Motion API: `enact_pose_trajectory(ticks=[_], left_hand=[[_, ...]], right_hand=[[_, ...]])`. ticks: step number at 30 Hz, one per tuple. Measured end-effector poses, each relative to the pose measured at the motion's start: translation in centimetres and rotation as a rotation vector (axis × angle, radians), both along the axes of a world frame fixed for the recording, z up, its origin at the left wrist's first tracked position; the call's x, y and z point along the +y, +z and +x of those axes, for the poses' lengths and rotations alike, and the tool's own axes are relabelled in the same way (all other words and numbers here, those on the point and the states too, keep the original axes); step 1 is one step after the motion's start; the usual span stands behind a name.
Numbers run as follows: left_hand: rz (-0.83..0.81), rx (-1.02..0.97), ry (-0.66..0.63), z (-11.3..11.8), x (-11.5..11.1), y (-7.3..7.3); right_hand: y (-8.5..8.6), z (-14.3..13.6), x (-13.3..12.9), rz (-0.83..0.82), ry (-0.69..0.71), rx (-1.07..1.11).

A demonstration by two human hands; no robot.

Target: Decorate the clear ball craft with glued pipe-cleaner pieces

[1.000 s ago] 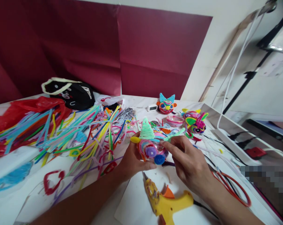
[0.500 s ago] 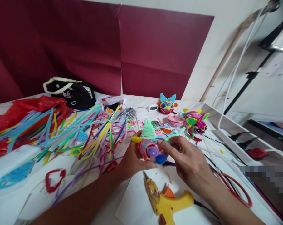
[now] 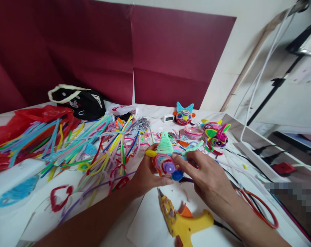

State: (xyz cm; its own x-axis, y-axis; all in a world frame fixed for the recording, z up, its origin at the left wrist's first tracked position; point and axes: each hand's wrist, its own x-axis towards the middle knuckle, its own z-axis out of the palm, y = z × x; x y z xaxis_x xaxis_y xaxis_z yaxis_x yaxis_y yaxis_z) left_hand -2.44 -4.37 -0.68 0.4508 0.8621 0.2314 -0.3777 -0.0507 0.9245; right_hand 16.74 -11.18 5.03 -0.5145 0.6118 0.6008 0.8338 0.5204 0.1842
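A pipe-cleaner figure (image 3: 163, 160) with coiled pink and blue sides, a mint-green triangular piece on top and a purple knob sits between my hands. My left hand (image 3: 145, 176) grips it from the left, thumb underneath near the blue ball (image 3: 177, 176). Closed around its right side is my right hand (image 3: 209, 173), the index finger pressing on the figure near its middle; the other fingertips are partly hidden. A second mint-green strip (image 3: 195, 146) shows behind my right hand. Below the hands, a yellow hot glue gun (image 3: 187, 223) lies on a white sheet (image 3: 145, 223).
Loose pipe cleaners (image 3: 93, 144) spread across the left, beside a red plastic bag (image 3: 49, 113). Finished figures, one blue-eared (image 3: 184, 115) and one multicoloured (image 3: 215, 133), stand at the back. A black bag (image 3: 85, 104) rests by the maroon backdrop. Cables and a power strip (image 3: 258, 154) are at right.
The figure has tipped slightly, its mint-green top piece now a little lower and further right. Both hands keep their hold, and the right index finger has shifted slightly left.
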Motion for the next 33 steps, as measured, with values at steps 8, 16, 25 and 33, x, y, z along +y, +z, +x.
enact_pose_trajectory(ticks=[8,16,25,33], left_hand=[[-0.013,-0.007,0.004,0.1,-0.08,-0.05],[-0.014,-0.025,-0.009,0.1,0.04,-0.36],[-0.042,-0.008,0.0,0.15,-0.05,-0.3],[-0.036,-0.008,-0.003,0.11,-0.01,-0.45]], right_hand=[[-0.06,0.32,0.03,-0.039,0.016,0.002],[-0.16,0.54,-0.03,-0.07,0.022,0.023],[0.04,0.38,-0.19,-0.09,-0.021,-0.015],[0.16,0.09,-0.13,-0.07,-0.027,-0.015]])
